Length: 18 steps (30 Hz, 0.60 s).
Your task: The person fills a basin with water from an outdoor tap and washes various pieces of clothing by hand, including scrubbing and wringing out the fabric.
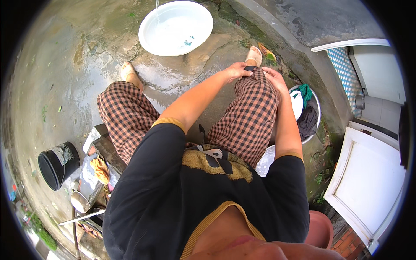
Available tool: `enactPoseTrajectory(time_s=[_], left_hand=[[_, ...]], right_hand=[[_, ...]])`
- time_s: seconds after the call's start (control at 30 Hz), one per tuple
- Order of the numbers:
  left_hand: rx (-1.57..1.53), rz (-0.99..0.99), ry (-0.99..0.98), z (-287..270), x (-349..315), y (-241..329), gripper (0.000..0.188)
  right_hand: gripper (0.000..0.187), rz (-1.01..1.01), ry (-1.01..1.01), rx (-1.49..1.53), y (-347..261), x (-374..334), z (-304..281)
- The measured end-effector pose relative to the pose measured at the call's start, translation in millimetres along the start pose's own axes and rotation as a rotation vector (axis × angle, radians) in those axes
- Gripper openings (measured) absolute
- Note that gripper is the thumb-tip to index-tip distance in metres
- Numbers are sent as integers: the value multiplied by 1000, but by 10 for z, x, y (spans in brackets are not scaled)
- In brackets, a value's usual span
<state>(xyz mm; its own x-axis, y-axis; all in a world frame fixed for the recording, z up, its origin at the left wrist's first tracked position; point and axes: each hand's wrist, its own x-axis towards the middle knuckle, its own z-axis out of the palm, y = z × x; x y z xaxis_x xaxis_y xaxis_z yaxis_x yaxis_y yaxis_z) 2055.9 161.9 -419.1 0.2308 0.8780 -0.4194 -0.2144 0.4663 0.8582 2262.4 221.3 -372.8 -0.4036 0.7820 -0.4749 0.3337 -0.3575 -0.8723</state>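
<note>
Now | white basin (151,37): water | metal bowl (317,113): clothes | both hands' fingers curled on trouser knee (255,80)

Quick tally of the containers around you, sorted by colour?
White: 1, the white basin with water
Black: 1, the black bucket lying on its side
Metal: 1, the metal bowl holding clothes
Total: 3

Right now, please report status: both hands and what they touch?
Left hand and right hand gripping the checked trouser leg at the right knee. White basin ahead, apart. Laundry bowl beside right arm.
</note>
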Motion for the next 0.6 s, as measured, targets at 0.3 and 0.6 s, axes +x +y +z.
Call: enactPoseTrajectory(time_s=[0.3,0.6], left_hand=[[961,452,414,372,83,83,32],[1023,836,-113,138,-180,285,33]], right_hand=[[23,-438,463,-619,180,-174,24],[27,-408,109,-262,277,-574,-214]])
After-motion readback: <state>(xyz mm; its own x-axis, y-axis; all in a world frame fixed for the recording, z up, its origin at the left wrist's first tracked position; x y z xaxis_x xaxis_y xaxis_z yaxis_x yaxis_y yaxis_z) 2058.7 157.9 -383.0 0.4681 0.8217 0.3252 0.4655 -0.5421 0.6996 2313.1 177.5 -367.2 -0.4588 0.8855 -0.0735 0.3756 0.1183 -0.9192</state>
